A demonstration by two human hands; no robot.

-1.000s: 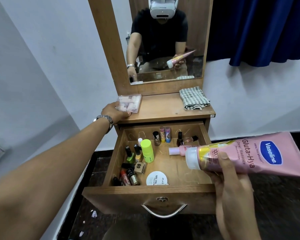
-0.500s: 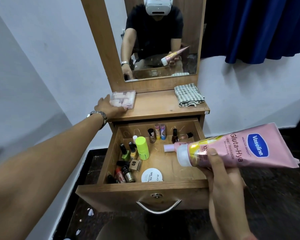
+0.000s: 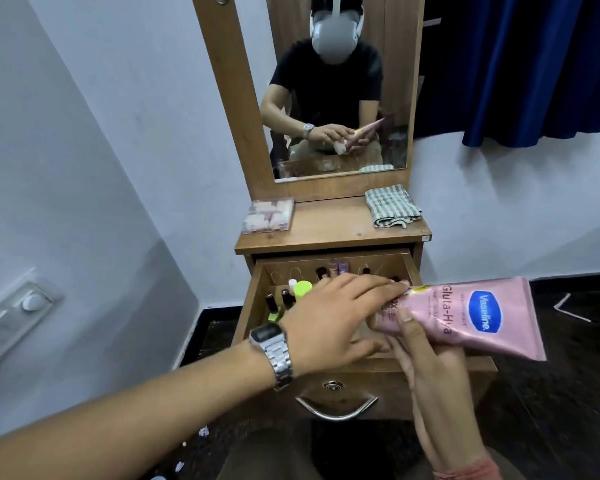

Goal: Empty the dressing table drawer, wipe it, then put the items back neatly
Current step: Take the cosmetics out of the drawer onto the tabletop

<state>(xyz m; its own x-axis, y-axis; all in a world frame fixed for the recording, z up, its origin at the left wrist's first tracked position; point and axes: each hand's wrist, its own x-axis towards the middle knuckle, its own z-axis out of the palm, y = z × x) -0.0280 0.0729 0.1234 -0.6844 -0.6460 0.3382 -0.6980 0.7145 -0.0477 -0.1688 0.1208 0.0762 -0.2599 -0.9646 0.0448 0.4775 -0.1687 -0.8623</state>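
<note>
Left hand point(image 3: 329, 317) fingers extended, right hand point(image 3: 430, 368) grip curled closed

A deep blue curtain point(image 3: 534, 64) is hanging across the upper right, its folds dropping down over the pale wall point(image 3: 101, 116). Low on the left, a white switch panel point(image 3: 11, 317) is sitting on that wall with a round knob showing on it. The mirror point(image 3: 336, 88) in its wooden frame is standing upright and reflecting a seated person in a black t-shirt. Below, the dark floor point(image 3: 568, 393) is spreading out on both sides, with a few small white scraps point(image 3: 203, 431) lying scattered near the lower left and pale angled marks showing at the far right.
</note>
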